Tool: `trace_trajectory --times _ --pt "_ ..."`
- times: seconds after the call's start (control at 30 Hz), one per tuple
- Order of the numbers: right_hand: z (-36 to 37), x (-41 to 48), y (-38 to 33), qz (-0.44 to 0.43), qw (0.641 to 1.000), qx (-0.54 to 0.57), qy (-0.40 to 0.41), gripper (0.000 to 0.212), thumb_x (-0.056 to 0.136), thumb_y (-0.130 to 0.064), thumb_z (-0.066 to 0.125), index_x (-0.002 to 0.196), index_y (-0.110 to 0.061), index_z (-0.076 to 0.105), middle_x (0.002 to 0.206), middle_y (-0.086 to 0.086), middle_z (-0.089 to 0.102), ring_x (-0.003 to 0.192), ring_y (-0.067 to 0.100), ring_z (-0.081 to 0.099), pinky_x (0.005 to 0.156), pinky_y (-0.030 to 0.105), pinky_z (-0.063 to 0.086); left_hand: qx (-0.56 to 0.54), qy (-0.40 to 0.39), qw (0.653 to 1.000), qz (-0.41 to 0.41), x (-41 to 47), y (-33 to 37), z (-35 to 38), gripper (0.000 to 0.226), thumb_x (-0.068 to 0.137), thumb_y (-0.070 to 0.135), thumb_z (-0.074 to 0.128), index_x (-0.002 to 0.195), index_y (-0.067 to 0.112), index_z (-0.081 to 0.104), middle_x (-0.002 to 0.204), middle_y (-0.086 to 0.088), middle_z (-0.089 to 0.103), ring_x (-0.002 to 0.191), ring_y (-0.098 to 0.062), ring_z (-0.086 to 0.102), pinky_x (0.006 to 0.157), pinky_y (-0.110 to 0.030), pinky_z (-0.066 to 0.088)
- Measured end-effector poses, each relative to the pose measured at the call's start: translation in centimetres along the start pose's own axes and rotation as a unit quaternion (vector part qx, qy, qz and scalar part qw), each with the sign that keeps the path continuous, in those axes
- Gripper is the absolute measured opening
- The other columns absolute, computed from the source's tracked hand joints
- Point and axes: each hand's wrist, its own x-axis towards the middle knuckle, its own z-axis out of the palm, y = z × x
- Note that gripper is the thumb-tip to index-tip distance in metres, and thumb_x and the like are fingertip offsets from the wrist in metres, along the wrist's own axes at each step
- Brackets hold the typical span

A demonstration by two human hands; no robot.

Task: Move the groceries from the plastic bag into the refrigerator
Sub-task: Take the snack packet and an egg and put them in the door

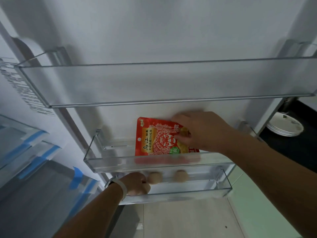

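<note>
Step in hand: stowing. The right hand [202,133] pinches the red packet [154,141] at its right side, thumb on the printed face and fingers behind. The packet stands upright inside the middle door bin [120,162]. The left hand [137,185] is curled at the lower door bin [223,186] beside two pale round items [155,177] (whether it grips anything cannot be told). Next move, probably: release the packet so it leans on the door liner, then withdraw.

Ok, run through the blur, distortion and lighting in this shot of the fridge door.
Head view: the wide lens bows the top door shelf; light is dim and cool, without hard glare. Head view again: print on the red packet reads sharp, but the sticker at left and the pale round items in the lowest bin are smeared.
</note>
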Motion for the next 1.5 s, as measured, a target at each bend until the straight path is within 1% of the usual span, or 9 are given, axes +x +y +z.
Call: trace_trajectory --times 0.1,0.2,0.33,0.53,0.7,0.8,0.97,1.17,1.5 --pt "0.4 -0.3 0.1 0.002 1.000 -0.003 0.015 0.047 0.093 -0.052 0.051 0.135 -0.031 0.048 0.122 -0.007 0.059 0.107 0.017 0.057 0.077 0.032 0.049 0.015 -0.002 1.000 -0.001 0.2 -0.2 -0.1 0.015 0.073 0.042 0.054 0.068 0.029 0.058 0.073 0.007 0.060 0.071 -0.013 0.057 0.069 -0.029 0.050" --pt "0.4 -0.7 0.3 0.006 0.999 -0.002 0.040 0.044 0.094 -0.050 0.048 0.133 -0.030 0.053 0.120 -0.006 0.060 0.106 0.017 0.057 0.075 0.032 0.048 0.006 -0.004 1.000 -0.009 0.9 -0.9 0.2 0.015 0.069 0.044 0.063 0.079 0.033 0.061 0.086 0.008 0.065 0.081 -0.012 0.061 0.079 -0.032 0.055" --pt "0.3 -1.4 0.5 0.035 0.995 0.068 0.062 0.039 0.092 -0.047 0.050 0.125 -0.029 0.061 0.112 -0.007 0.060 0.102 0.014 0.057 0.075 0.031 0.049 -0.024 0.024 0.999 -0.015 0.6 -1.4 0.5 0.042 0.068 0.046 0.074 0.106 0.032 0.062 0.100 0.008 0.065 0.092 -0.010 0.060 0.086 -0.029 0.052" --pt "0.8 -2.4 1.0 0.068 0.979 0.158 0.112 0.039 0.090 -0.052 0.049 0.112 -0.026 0.067 0.105 -0.011 0.059 0.097 0.009 0.054 0.083 0.038 0.052 -0.038 0.168 0.985 0.031 -2.2 -0.3 0.5 0.021 0.092 0.042 0.061 0.109 0.033 0.051 0.094 0.021 0.055 0.085 -0.001 0.055 0.066 -0.006 0.036" --pt "0.4 -3.5 0.7 0.089 0.976 0.165 0.112 0.037 0.090 -0.050 0.049 0.109 -0.025 0.068 0.103 -0.011 0.060 0.094 0.008 0.054 0.081 0.034 0.051 0.025 0.217 0.973 0.070 -3.6 0.4 0.7 0.043 0.094 0.055 0.046 0.119 0.025 0.065 0.114 0.003 0.068 0.103 -0.015 0.063 0.091 -0.026 0.050" --pt "0.1 -4.4 0.4 0.108 0.977 0.146 0.113 0.035 0.091 -0.044 0.052 0.113 -0.022 0.067 0.107 -0.008 0.062 0.094 0.007 0.052 0.081 0.029 0.045 0.000 0.240 0.958 0.156 -4.1 1.5 1.1 0.070 0.080 0.068 0.027 0.121 0.025 0.065 0.112 0.002 0.071 0.101 -0.016 0.066 0.092 -0.031 0.052" --pt "-0.3 -7.3 -0.9 0.135 0.975 0.109 0.141 0.039 0.093 -0.044 0.053 0.116 -0.016 0.068 0.112 -0.001 0.066 0.099 0.007 0.052 0.086 0.021 0.035 -0.061 0.274 0.925 0.255 -4.4 2.7 2.4 0.061 0.086 0.063 0.044 0.128 0.023 0.061 0.123 0.001 0.066 0.114 -0.020 0.061 0.098 -0.042 0.050" --pt "0.2 -12.3 -3.1 0.195 0.966 0.032 0.164 0.040 0.091 -0.039 0.054 0.118 -0.012 0.067 0.115 0.005 0.067 0.107 0.020 0.057 0.092 0.040 0.048 -0.118 0.243 0.891 0.364 -5.1 5.2 3.9 0.050 0.085 0.056 0.054 0.126 0.027 0.057 0.119 0.018 0.054 0.111 -0.001 0.048 0.099 -0.030 0.042" --pt "2.8 -22.9 -5.7 0.369 0.926 -0.030 0.071 0.050 0.090 -0.048 0.048 0.126 -0.017 0.064 0.124 0.004 0.065 0.111 0.025 0.061 0.090 0.043 0.051 -0.069 0.159 0.869 0.463 -5.8 12.0 6.4 0.052 0.086 0.053 0.055 0.126 0.021 0.060 0.122 0.005 0.063 0.112 -0.014 0.057 0.097 -0.040 0.049"
